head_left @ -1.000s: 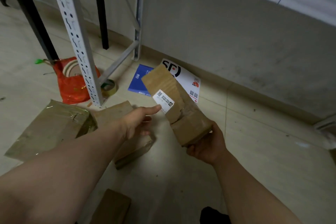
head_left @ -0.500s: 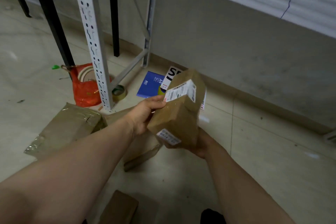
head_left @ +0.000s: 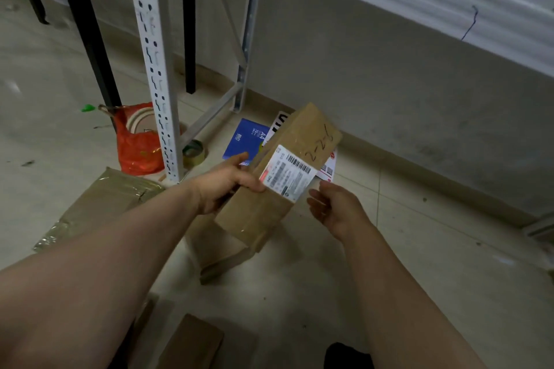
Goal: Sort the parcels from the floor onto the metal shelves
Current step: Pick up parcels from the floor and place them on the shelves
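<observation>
Head view: parcel (head_left: 258,213) gripped by left hand (head_left: 224,186) fingers (head_left: 254,186), right hand (head_left: 335,207) beside

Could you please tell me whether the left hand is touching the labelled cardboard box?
Touching: the head view shows the left hand gripping the cardboard box, thumb lying across its top face.

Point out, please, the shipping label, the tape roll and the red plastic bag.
shipping label (head_left: 287,175), head view, middle of sticker.
tape roll (head_left: 194,160), head view, outer side.
red plastic bag (head_left: 135,156), head view, front face.
</observation>
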A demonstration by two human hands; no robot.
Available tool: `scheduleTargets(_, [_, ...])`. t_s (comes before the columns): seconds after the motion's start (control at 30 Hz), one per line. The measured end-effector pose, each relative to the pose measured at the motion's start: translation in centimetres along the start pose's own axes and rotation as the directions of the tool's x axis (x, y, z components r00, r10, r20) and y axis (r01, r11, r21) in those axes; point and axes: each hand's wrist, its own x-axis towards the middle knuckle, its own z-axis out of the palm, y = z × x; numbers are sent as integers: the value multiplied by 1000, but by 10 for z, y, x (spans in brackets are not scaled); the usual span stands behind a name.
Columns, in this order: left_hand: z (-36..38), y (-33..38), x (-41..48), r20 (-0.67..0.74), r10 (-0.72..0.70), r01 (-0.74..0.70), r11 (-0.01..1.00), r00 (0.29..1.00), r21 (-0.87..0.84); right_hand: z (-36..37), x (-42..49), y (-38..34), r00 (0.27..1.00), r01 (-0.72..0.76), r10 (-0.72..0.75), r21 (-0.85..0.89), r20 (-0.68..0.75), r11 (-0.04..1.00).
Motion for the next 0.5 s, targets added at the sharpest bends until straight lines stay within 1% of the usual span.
scheduleTargets(0.1, [-14,1,-3,158,-20,2,994,987,113,-1,-5,-18,994,107,-107,-13,19,994])
scheduleTargets(0.17, [-19,1,-5,249,-26,-2,994,968,109,-1,-11,-28,990,137,-136,-24,29,990])
scheduleTargets(0.27, [-26,-1,-6,318,-22,2,998,948,64,-4,-21,-35,974,143,-134,-41,185,989])
scheduleTargets(0.37, [-30,3,-9,366,-51,38,998,929,44,-12,-26,-38,936,196,-173,-45,307,980])
scheduleTargets(0.43, [-30,9,-12,416,-82,54,995,905,80,-19,-28,-42,907,225,-202,-21,369,974])
scheduleTargets(0.5, [-28,13,-13,443,-104,32,985,890,167,-22,-31,-48,880,277,-211,-98,426,956])
